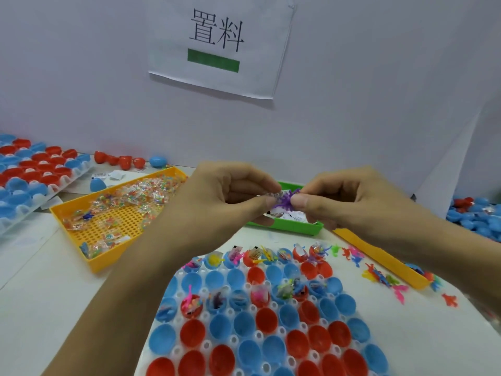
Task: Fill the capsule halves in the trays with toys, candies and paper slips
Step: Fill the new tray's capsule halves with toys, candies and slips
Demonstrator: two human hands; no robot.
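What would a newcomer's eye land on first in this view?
Probably the two hands raised mid-frame, the left hand and right hand together pinching a purple toy with a paper slip. Below them lies the white tray of red and blue capsule halves, some far ones filled. To the left sits a yellow basket of wrapped candies, and a paper sign hangs on the wall above.

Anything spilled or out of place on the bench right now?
Yes. Small toy figures lie loose on the table beside the yellow bin at right, not in it. Several capsule halves sit loose by the back wall, outside any tray. Both hands pinch a purple toy.
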